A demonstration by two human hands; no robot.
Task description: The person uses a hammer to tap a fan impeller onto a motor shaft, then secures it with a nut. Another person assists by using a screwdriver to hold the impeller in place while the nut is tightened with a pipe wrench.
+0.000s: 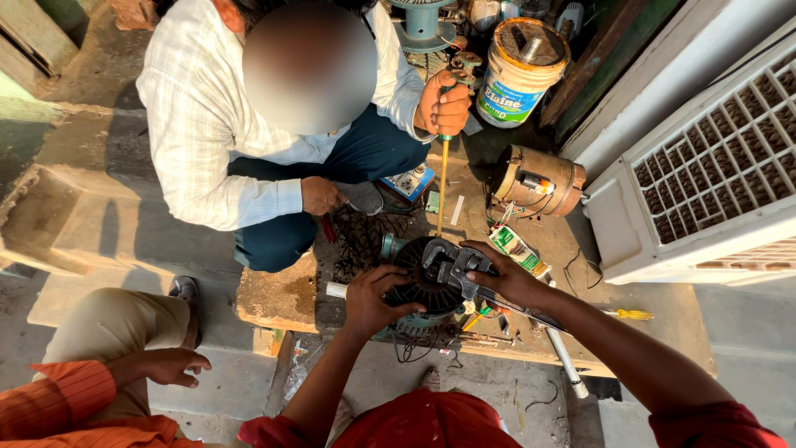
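Warm daylight falls from the far left, laying soft shadows toward the near right across the concrete step (91, 224). The white cooler (705, 166) on the right glares bright, nearly washed out. The middle stays sharp, but the wide lens bends and stretches the edges. Far clutter sits in dim shade. One face is deliberately blurred.

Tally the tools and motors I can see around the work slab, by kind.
Black motor under both hands: 1
Brown motor housing: 1
Metal puller tool: 1
Long green-handled screwdriver: 1
Yellow-handled screwdriver: 1
Total: 5
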